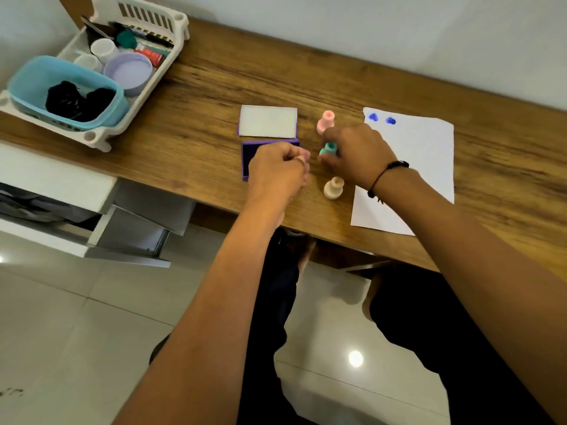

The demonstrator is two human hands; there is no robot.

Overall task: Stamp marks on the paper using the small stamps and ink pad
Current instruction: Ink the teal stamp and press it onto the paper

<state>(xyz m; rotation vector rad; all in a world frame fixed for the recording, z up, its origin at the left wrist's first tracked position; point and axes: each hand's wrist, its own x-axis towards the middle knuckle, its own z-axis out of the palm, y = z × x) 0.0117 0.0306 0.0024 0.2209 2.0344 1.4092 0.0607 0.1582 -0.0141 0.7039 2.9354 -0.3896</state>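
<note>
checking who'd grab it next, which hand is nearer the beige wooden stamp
Right. The right hand, closed on the teal stamp, sits just above the beige wooden stamp. The left hand is farther off to its left, over the ink pad.

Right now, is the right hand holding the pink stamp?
No, the right hand has its fingers closed on the small teal stamp, while the pink stamp stands untouched on the wooden table.

Right hand (357,154) grips teal stamp (329,148) beside open ink pad (252,154).
</note>
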